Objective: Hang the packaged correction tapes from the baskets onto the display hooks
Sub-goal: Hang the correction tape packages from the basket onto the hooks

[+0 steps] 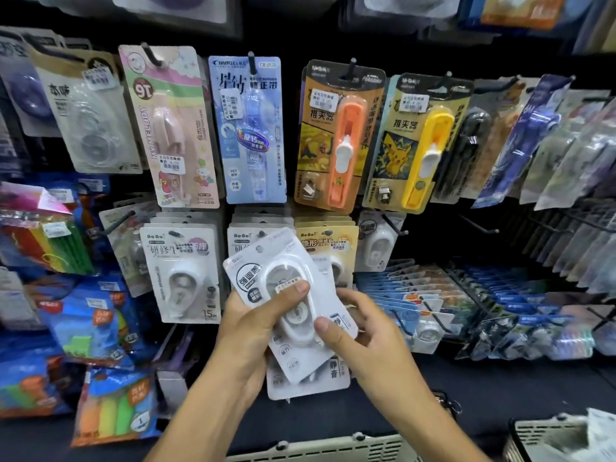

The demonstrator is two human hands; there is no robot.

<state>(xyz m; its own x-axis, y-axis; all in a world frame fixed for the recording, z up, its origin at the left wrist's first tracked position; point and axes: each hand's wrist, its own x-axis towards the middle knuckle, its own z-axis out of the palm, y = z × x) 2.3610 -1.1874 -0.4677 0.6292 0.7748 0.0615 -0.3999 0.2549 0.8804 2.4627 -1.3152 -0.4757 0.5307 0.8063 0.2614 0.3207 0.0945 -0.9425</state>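
Correction tape packs, a small fanned stack of white blister cards, were held in front of the lower display hooks. They were judged light, stiff at the card and slippery at the blister; the card edge near the hang hole is best gripped. The left hand was closed around the stack, thumb on top. The right hand pinched the top pack's lower edge.

Your left hand and right hand grip a fanned stack of white correction tape packs before crowded display hooks; two beige baskets sit below.
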